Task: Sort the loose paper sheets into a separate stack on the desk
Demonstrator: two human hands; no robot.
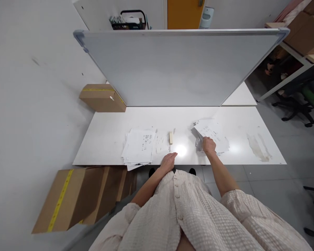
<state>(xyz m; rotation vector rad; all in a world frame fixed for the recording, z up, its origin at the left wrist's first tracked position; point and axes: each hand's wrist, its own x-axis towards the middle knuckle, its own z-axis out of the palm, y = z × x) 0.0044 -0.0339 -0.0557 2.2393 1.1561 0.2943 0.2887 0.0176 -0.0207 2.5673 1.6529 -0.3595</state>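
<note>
My left hand [169, 161] lies flat and open on the white table [104, 139] near its front edge, holding nothing. A small cream stapler [171, 137] lies just beyond it. My right hand [208, 145] rests on the near-left corner of a loose pile of printed papers [211, 134], its fingers curled onto the sheets. A second, larger stack of printed papers [139, 148] sits to the left, overhanging the front edge.
A large whiteboard [178, 66] stands across the back of the table. A cardboard box [102, 97] sits at the back left, and flat cardboard boxes [75, 195] lean below the table's front left. Office chairs [300, 101] and a desk stand at right. A smear [258, 146] marks the table's right side.
</note>
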